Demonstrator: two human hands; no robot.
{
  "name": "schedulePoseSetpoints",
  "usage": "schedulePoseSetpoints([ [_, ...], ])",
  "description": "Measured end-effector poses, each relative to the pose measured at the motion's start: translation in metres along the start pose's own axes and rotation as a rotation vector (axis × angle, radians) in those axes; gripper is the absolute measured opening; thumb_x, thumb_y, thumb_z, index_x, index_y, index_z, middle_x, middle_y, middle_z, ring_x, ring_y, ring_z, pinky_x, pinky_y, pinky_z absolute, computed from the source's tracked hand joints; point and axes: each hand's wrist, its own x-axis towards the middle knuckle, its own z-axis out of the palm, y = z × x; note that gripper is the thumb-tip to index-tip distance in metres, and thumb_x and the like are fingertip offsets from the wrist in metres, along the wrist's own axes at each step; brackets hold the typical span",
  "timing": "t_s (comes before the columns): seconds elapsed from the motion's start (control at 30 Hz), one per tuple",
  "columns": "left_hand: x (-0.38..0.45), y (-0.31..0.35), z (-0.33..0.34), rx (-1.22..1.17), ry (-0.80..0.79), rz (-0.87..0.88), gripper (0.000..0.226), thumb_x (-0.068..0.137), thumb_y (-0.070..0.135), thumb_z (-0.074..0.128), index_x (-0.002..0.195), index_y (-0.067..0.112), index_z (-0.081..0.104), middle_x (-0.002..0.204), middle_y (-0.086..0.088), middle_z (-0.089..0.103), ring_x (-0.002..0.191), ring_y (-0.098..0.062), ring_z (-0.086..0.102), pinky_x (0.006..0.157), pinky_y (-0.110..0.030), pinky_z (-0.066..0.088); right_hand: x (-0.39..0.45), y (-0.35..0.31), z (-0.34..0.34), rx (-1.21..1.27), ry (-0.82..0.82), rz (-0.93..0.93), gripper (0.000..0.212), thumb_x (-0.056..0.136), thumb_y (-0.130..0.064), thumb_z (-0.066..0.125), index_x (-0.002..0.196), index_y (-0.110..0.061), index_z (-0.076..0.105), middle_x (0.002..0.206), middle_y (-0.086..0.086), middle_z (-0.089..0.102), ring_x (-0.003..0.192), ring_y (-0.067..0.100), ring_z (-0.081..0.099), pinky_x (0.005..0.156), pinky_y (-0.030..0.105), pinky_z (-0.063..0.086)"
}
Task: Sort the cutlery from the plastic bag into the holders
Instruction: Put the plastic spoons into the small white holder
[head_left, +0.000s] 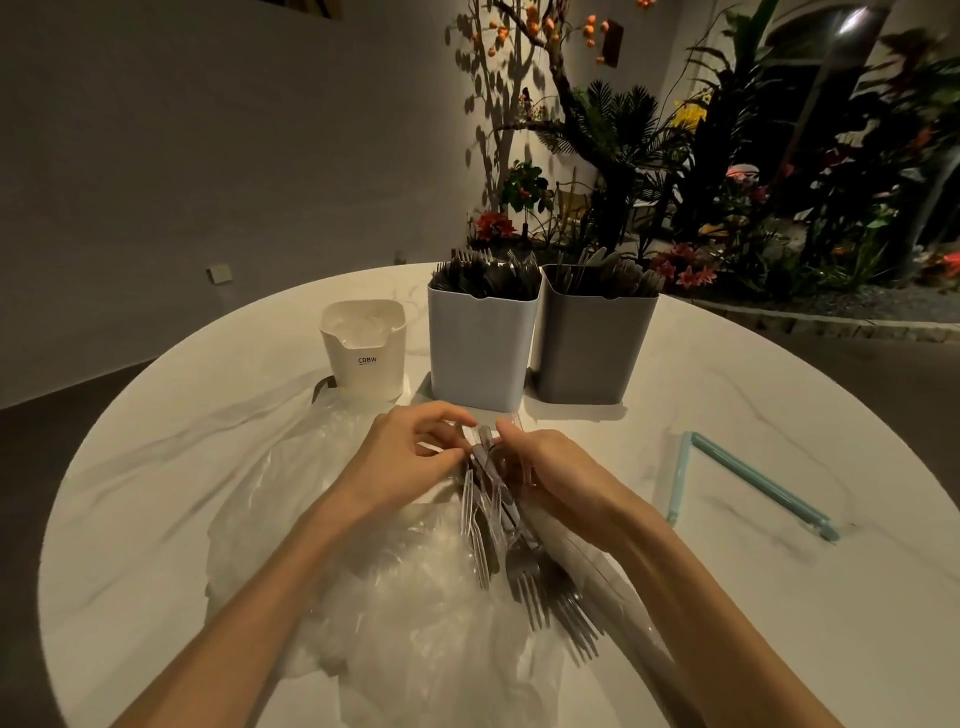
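Note:
A crumpled clear plastic bag (363, 587) lies on the round white table (753, 623) in front of me. A bundle of clear and grey plastic forks (511, 545) rests on it, tines toward me. My left hand (410, 457) and my right hand (550, 467) both pinch the handle ends of this bundle, just before the holders. A tall white holder (480, 348) is packed with dark forks. Beside it a grey holder (592, 348) holds more cutlery. A short cream holder (363, 348) at the left holds clear pieces.
A pale blue bent bag-sealing stick (753, 483) lies on the table to the right. A dark strap end (322, 387) peeks out by the cream holder. Plants and flowers (727, 182) stand beyond the table's far edge.

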Motion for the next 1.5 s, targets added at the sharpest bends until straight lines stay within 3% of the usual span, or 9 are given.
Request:
schedulePoseSetpoints([
  [0.13, 0.000, -0.002, -0.001, -0.030, -0.029, -0.026, 0.033, 0.084, -0.002, 0.073, 0.106, 0.023, 0.074, 0.086, 0.000, 0.077, 0.084, -0.017, 0.074, 0.085, -0.035, 0.061, 0.004, 0.004, -0.007, -0.220, 0.113, -0.060, 0.055, 0.104, -0.051, 0.039, 0.094, -0.013, 0.077, 0.094, 0.008, 0.075, 0.097, 0.028, 0.070, 0.098, 0.044, 0.055],
  [0.27, 0.001, -0.003, -0.002, -0.008, -0.034, -0.023, 0.032, 0.086, -0.001, 0.071, 0.105, 0.024, 0.075, 0.087, 0.005, 0.077, 0.087, -0.014, 0.073, 0.085, -0.031, 0.060, 0.002, 0.000, -0.018, -0.315, 0.251, -0.164, 0.059, 0.106, -0.052, 0.030, 0.098, -0.018, 0.078, 0.092, -0.006, 0.069, 0.085, 0.011, 0.064, 0.089, 0.030, 0.055],
  [0.37, 0.002, -0.001, -0.004, 0.081, 0.001, 0.037, 0.028, 0.086, 0.007, 0.073, 0.101, 0.030, 0.077, 0.088, 0.010, 0.075, 0.088, -0.006, 0.069, 0.074, -0.020, 0.053, 0.001, -0.001, -0.027, -0.281, 0.400, -0.219, 0.056, 0.105, -0.052, 0.035, 0.079, -0.023, 0.076, 0.070, -0.003, 0.060, 0.067, 0.012, 0.056, 0.062, 0.018, 0.041],
  [0.47, 0.000, 0.005, -0.006, 0.060, -0.019, 0.060, 0.013, 0.087, 0.020, 0.077, 0.090, 0.032, 0.078, 0.085, 0.009, 0.074, 0.073, -0.006, 0.062, 0.066, -0.021, 0.050, -0.008, -0.006, -0.039, -0.082, 0.251, -0.223, 0.040, 0.099, -0.043, 0.058, 0.082, -0.014, 0.079, 0.056, -0.003, 0.059, 0.054, 0.010, 0.052, 0.051, 0.019, 0.043],
  [0.6, -0.010, 0.020, 0.000, 0.009, -0.137, 0.036, 0.003, 0.085, 0.028, 0.080, 0.083, 0.028, 0.078, 0.080, 0.004, 0.072, 0.065, -0.016, 0.059, 0.064, -0.023, 0.049, -0.021, -0.012, -0.058, -0.013, 0.040, -0.167, 0.017, 0.089, -0.020, 0.073, 0.103, -0.010, 0.077, 0.084, 0.014, 0.077, 0.073, 0.025, 0.075, 0.065, 0.027, 0.060],
  [0.83, -0.021, 0.033, 0.024, 0.386, -0.290, 0.071, 0.044, 0.062, 0.075, 0.076, 0.092, 0.043, 0.076, 0.084, 0.018, 0.059, 0.084, -0.006, 0.058, 0.072, -0.024, 0.051, -0.020, -0.004, -0.068, -0.290, -0.062, -0.081, 0.018, 0.099, -0.024, 0.061, 0.107, -0.023, 0.077, 0.093, -0.003, 0.078, 0.094, 0.024, 0.070, 0.090, 0.035, 0.055],
  [0.97, -0.022, 0.035, 0.031, 0.366, -0.323, 0.068, 0.031, 0.066, 0.063, 0.082, 0.088, 0.041, 0.076, 0.087, 0.016, 0.062, 0.086, -0.005, 0.059, 0.076, -0.030, 0.053, -0.023, -0.002, -0.070, -0.285, -0.030, -0.117, 0.019, 0.099, -0.025, 0.060, 0.112, -0.027, 0.074, 0.091, -0.004, 0.077, 0.088, 0.020, 0.064, 0.094, 0.039, 0.051],
  [1.3, -0.018, 0.055, 0.020, -0.390, -0.114, -0.088, 0.022, 0.081, 0.021, 0.081, 0.100, 0.011, 0.078, 0.076, -0.007, 0.070, 0.060, -0.019, 0.060, 0.053, -0.025, 0.051, -0.028, -0.004, -0.074, 0.139, -0.062, -0.245, 0.033, 0.102, -0.006, 0.050, 0.128, -0.020, 0.066, 0.088, 0.006, 0.068, 0.081, 0.016, 0.065, 0.077, 0.026, 0.054],
  [1.5, -0.006, 0.071, 0.041, -0.261, -0.008, 0.009, 0.021, 0.081, 0.010, 0.083, 0.101, 0.011, 0.077, 0.079, -0.007, 0.077, 0.070, -0.020, 0.075, 0.067, -0.030, 0.062, -0.015, -0.002, -0.050, 0.031, 0.038, -0.155, 0.049, 0.085, -0.061, 0.065, 0.115, -0.022, 0.068, 0.067, -0.005, 0.050, 0.057, 0.006, 0.038, 0.052, 0.020, 0.032],
])
